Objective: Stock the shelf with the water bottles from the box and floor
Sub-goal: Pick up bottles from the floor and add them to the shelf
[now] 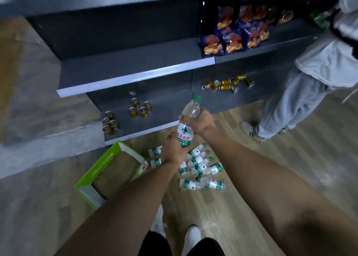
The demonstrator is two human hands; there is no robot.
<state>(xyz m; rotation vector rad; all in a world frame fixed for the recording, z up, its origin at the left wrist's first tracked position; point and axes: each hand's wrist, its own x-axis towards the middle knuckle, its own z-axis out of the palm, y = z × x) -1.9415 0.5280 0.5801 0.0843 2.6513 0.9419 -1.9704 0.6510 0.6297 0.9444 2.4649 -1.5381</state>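
Both my hands hold one clear water bottle (186,132) with a green cap and a green and white label, nearly upright in front of the shelves. My left hand (173,151) grips its base and my right hand (200,123) wraps its upper body. Several more bottles (201,167) lie scattered on the wooden floor below my hands. The green and white cardboard box (108,170) stands open on the floor to the left; I see no bottles inside it. The middle grey shelf (124,71) is bare on its left part.
Gold cans (139,107) stand on the bottom shelf, with more tipped over (228,84) to the right. Blue snack bags (232,36) fill the middle shelf's right side. Another person in grey clothes (302,93) stands at the right, close to the shelves.
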